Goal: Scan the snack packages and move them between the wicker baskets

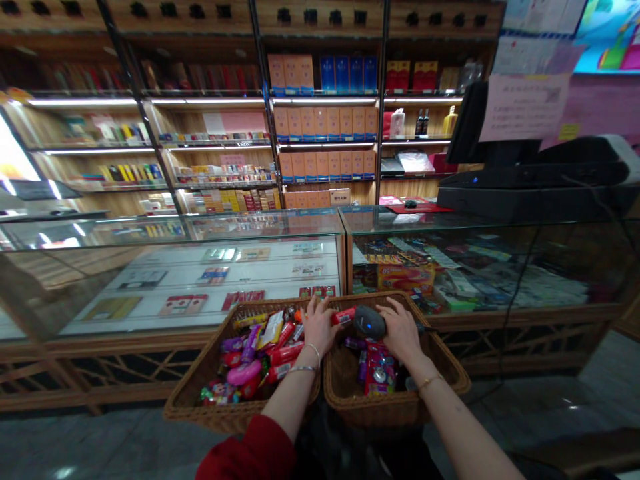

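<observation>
My left hand (319, 328) is closed on a small red tube-shaped package (344, 316), held above the inner edges of two wicker baskets. In my right hand (400, 331) is a dark handheld barcode scanner (369, 323) with a small blue light, its head close to the red package. Below my left hand the left basket (215, 415) is filled with colourful packaged sweets, among them red tubes, purple packs and a pink ring-shaped item (244, 372). The right basket (370, 403) holds fewer packs, including a red and purple one (380, 373).
Behind the baskets stands a glass display counter (260, 230) with flat packs inside. A monitor (470, 123) and dark equipment sit on its right side, with a cable (515, 300) hanging down the front. Shelves with boxes (325, 123) line the back wall.
</observation>
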